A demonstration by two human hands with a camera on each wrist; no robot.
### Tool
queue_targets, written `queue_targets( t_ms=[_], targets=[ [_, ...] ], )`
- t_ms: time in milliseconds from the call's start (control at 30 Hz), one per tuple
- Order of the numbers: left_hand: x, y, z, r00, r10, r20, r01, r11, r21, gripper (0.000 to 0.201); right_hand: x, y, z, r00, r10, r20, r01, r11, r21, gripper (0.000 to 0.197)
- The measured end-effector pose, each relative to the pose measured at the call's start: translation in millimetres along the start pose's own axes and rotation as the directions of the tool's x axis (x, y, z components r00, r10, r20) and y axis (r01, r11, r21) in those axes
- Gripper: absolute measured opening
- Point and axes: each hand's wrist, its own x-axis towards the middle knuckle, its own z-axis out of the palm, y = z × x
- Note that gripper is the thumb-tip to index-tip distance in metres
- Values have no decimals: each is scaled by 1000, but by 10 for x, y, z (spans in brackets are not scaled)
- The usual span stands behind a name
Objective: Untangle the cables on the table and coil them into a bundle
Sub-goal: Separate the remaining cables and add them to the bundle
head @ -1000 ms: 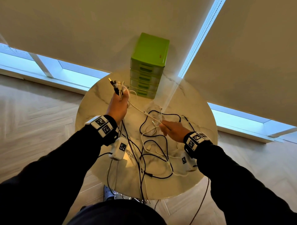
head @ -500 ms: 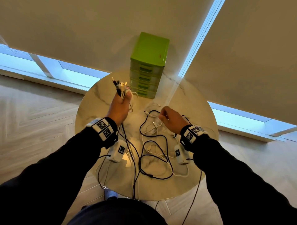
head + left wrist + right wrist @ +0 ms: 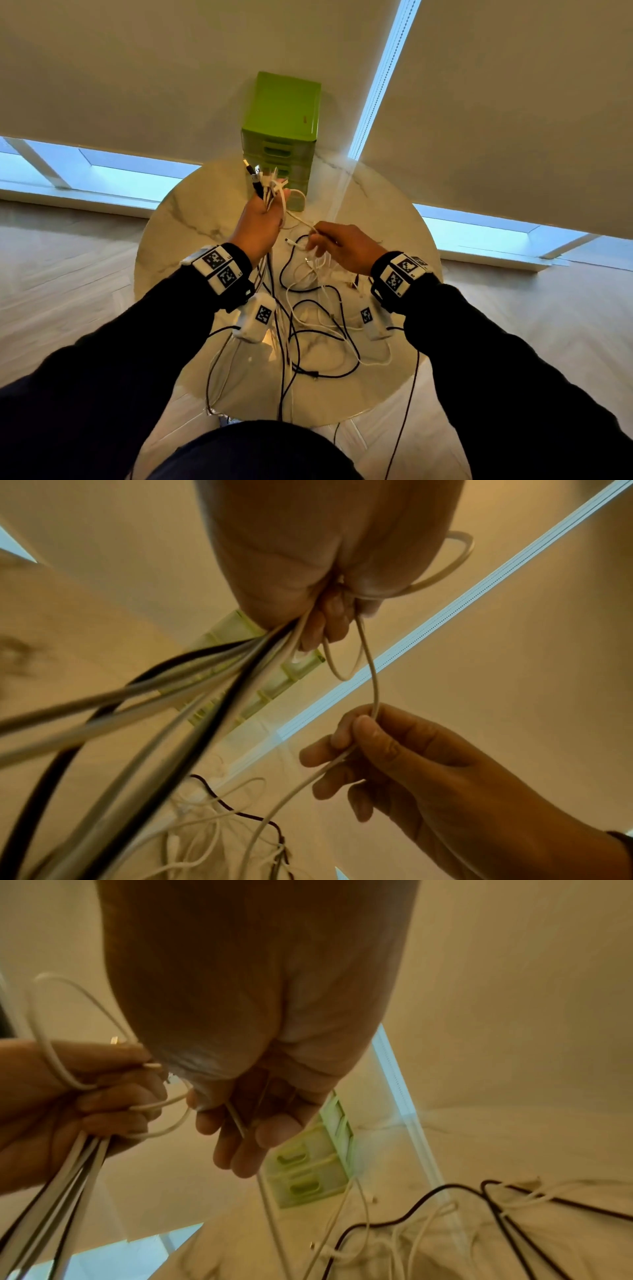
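My left hand (image 3: 262,216) is raised above the round marble table (image 3: 178,222) and grips a bunch of black and white cable ends (image 3: 263,181), plugs pointing up. The gathered strands (image 3: 192,674) run down from that fist. Just to its right, my right hand (image 3: 337,241) pinches one white cable (image 3: 371,685) between thumb and fingers; that cable loops up into the left fist. Loose black and white cables (image 3: 318,325) lie tangled on the table under both wrists, some hanging over the near edge.
A green drawer unit (image 3: 282,137) stands at the table's far edge, just behind the left hand. Roller blinds and low windows lie beyond. Wooden floor surrounds the table. Camera leads hang from both wrists.
Both hands have risen off the table. The right hand has travelled left and up along the white cable, closing on the left fist, and the taut white strand now hangs slack.
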Motion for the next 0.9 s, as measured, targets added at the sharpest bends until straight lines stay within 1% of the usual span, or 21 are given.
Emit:
queue_targets(
  t_ms=[67,100,167,233,333,367,433,467,500,567,600,633,700,733,800,833,867,900],
  targets=[
    [-7,87,138,1000,-10,28,12,998,-56,16,-119,29,-145,995,0,-100,4,999,45,23],
    [-19,141,232,998,-10,55,14,997,-78,20,-196,44,-209,988,14,-154,-1,996,87,23],
    [-29,209,416,995,1,105,10,994,-105,32,-329,62,-299,967,69,-247,-18,979,202,23],
    [-78,269,615,984,19,177,3,993,-118,30,-509,89,-368,938,137,-319,-49,962,269,21],
    [-206,312,903,966,43,255,-13,993,-119,28,-862,160,-452,906,220,-361,-140,962,233,23],
    [-266,306,1017,956,60,289,-21,991,-134,32,-1015,195,-471,893,249,-376,-174,960,221,23],
    [-386,278,1226,935,26,353,20,992,-125,56,-1303,266,-490,861,303,-408,-219,946,241,23],
    [-431,261,1319,928,11,372,32,994,-109,58,-1418,295,-490,849,323,-417,-233,939,254,23],
    [-487,254,1417,913,20,408,20,995,-94,53,-1535,338,-479,836,353,-420,-263,930,258,23],
    [-581,204,1591,884,48,465,-5,996,-94,33,-1761,446,-443,814,437,-382,-367,897,246,22],
    [-628,171,1667,871,66,486,-21,995,-96,21,-1875,516,-412,798,492,-347,-436,870,229,21],
    [-668,143,1716,857,64,512,-24,996,-86,13,-1973,595,-375,785,539,-306,-501,842,199,20],
    [-733,49,1822,830,24,557,-7,999,-33,16,-2188,744,-264,746,618,-246,-599,785,156,19],
    [-755,3,1858,824,0,566,2,1000,-3,22,-2306,860,-199,720,656,-224,-642,753,143,18],
    [-792,-97,1912,819,-48,572,22,998,52,38,-2572,1089,-39,620,767,-166,-744,642,185,20],
    [-809,-132,1926,817,-66,572,29,997,74,40,-2691,1186,54,571,813,-115,-785,582,213,23],
    [-824,-169,1942,816,-83,572,33,995,97,41,-2809,1274,153,529,846,-62,-822,530,209,24],
    [-833,-201,1953,816,-94,570,34,993,115,40,-2904,1317,217,497,868,-13,-859,494,132,21]
  ],
)
